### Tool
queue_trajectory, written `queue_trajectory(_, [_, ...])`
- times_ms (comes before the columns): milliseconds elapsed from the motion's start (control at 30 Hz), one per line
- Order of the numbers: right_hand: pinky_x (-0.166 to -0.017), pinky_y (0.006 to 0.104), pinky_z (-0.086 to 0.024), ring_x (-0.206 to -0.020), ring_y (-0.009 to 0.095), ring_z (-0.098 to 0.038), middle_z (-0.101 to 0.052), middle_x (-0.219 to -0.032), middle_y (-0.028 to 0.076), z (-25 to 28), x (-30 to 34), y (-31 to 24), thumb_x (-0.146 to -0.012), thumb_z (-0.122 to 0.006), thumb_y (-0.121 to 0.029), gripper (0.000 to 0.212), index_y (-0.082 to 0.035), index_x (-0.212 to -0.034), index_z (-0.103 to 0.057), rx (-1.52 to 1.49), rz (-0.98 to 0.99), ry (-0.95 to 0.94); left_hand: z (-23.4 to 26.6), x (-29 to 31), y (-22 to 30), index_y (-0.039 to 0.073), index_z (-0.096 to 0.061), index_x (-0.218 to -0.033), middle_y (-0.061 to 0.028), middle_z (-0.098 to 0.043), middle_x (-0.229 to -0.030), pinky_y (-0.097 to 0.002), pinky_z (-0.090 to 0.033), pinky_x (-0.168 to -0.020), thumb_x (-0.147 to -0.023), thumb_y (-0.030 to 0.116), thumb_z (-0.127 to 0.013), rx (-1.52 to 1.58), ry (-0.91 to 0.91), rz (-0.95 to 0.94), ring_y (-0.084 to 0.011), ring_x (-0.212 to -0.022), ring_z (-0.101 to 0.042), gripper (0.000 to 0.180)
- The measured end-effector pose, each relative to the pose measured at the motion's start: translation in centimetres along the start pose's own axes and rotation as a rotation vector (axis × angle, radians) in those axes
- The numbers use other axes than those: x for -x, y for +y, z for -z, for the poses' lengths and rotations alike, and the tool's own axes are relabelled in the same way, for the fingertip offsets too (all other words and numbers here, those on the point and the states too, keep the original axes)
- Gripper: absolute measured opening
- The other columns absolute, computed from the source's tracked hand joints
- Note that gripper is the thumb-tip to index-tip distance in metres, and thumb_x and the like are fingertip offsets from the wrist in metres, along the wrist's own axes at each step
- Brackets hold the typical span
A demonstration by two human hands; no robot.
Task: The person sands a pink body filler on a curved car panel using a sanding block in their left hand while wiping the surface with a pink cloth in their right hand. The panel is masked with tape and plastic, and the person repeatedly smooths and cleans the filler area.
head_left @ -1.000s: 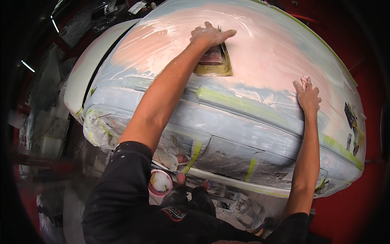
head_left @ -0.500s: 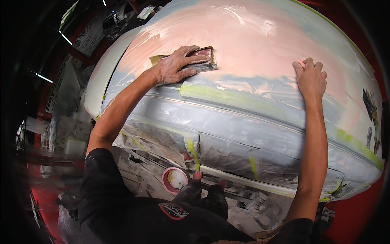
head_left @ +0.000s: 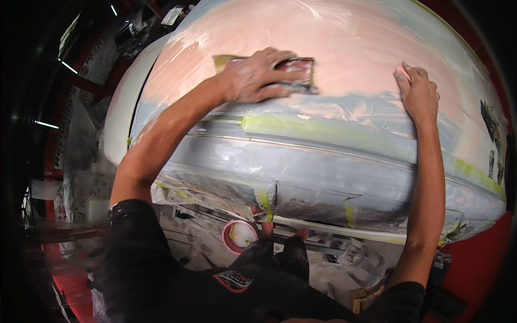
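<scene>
Left hand (head_left: 256, 75) lies palm-down on a sanding block (head_left: 291, 72), fingers wrapped over its top, pressing it flat against the pink-filled car panel (head_left: 350, 48); the flat grip probably spreads pressure evenly. Right hand (head_left: 417, 94) rests open on the same panel, holding nothing, apparently bracing the body. Green masking tape (head_left: 323, 129) and plastic sheeting (head_left: 323, 177) cover the lower bodywork, likely shielding it from dust. A pink-rimmed tub (head_left: 238, 236) sits on the floor below.

Bright, even light on the centre; dark vignetted rim; fisheye bending; slight motion blur.
</scene>
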State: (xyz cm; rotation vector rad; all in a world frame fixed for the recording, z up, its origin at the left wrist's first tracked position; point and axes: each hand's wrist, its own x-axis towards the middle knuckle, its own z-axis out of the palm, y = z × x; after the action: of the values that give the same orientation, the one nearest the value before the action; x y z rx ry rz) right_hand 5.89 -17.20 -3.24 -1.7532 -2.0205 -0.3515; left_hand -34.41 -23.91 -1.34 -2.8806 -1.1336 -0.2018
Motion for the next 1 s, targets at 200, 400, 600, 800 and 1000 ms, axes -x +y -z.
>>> queue_trajectory(200, [-0.096,0.0552,-0.049,-0.116,0.041,-0.059,-0.063,-0.133,0.009,0.4,-0.5,-2.1,-0.101,-0.056,-0.049,0.046,-0.018,-0.132,-0.068,0.056,-0.04,-0.099,-0.5,2.2,-1.9,0.03,-0.062,-0.144,-0.0217,-0.044,-0.155,-0.0534,-0.04,-0.115,-0.1,0.051,-0.057,0.045,0.067,-0.126,-0.0423,-0.136,-0.047,0.048])
queue_trajectory(400, [-0.094,0.0537,-0.051,-0.111,0.042,-0.061,-0.063,-0.131,0.01,0.3,-0.5,-2.6,-0.101,-0.055,-0.048,0.045,-0.016,-0.129,-0.07,0.055,0.021,-0.067,-1.6,-9.4,-1.5,0.024,-0.05,-0.151,-0.0228,-0.048,-0.15,-0.0503,-0.039,-0.115,-0.103,0.053,-0.05,-0.103,0.147,0.068,-0.0413,-0.131,-0.05,0.056])
queue_trajectory(600, [-0.093,0.0544,-0.051,-0.109,0.042,-0.061,-0.064,-0.127,0.01,0.9,-0.2,-0.3,-0.101,-0.055,-0.048,0.044,-0.015,-0.127,-0.07,0.093,-0.027,-0.048,-1.2,-0.6,0.6,0.025,-0.059,-0.145,-0.0228,-0.05,-0.148,-0.0517,-0.049,-0.105,-0.102,0.05,-0.054,-0.049,0.136,-0.125,-0.041,-0.12,-0.054,0.05])
queue_trajectory(800, [-0.091,0.0542,-0.052,-0.108,0.042,-0.062,-0.064,-0.127,0.01,0.6,-0.7,-2.1,-0.101,-0.055,-0.047,0.043,-0.016,-0.127,-0.07,0.073,0.007,-0.057,-1.0,-9.6,-2.1,0.022,-0.056,-0.147,-0.0232,-0.051,-0.147,-0.0498,-0.043,-0.11,-0.103,0.049,-0.054,-0.091,0.146,-0.036,-0.0423,-0.124,-0.053,0.053])
queue_trajectory(1000, [-0.091,0.0536,-0.052,-0.109,0.041,-0.061,-0.063,-0.128,0.009,0.5,-0.4,-1.1,-0.101,-0.055,-0.047,0.043,-0.016,-0.128,-0.069,0.075,-0.009,-0.076,-1.2,-7.8,-0.6,0.02,-0.054,-0.15,-0.0251,-0.052,-0.146,-0.0499,-0.044,-0.11,-0.103,0.052,-0.052,-0.051,0.17,-0.059,-0.0421,-0.12,-0.056,0.056])
